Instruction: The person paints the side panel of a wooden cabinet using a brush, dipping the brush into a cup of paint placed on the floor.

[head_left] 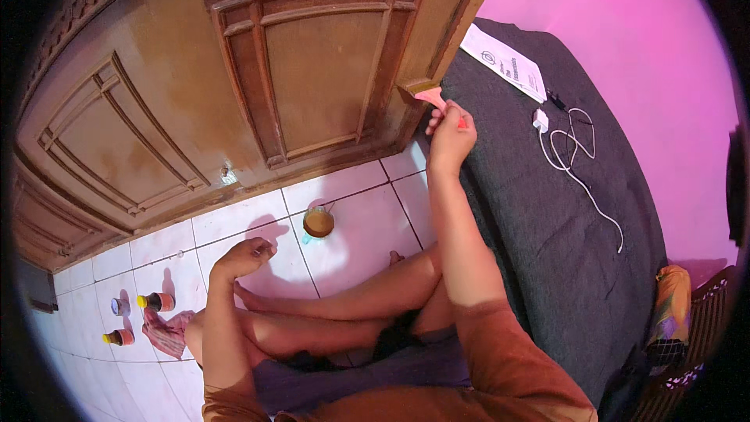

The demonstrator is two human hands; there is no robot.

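Note:
My right hand [453, 134] is closed around the handle of a paintbrush [430, 95] with a pink-orange grip. Its bristles press against the right-hand edge of a carved wooden panel [324, 70], beside a dark cloth-covered surface. The panel is stained patchily, reddish brown in some parts and lighter in others. My left hand [248, 257] hovers over the tiles with its fingers curled in, and I see nothing in them. A clear cup of brown liquid [318, 223] stands on the floor between that hand and the panel.
At the left on the white tiles [234, 215] are two dark bottles with yellow caps [156, 302], a small tin [119, 307] and a crumpled pink cloth [168, 334]. A white cable [569, 158] and a white booklet [508, 62] lie on the dark cloth [539, 266] at right.

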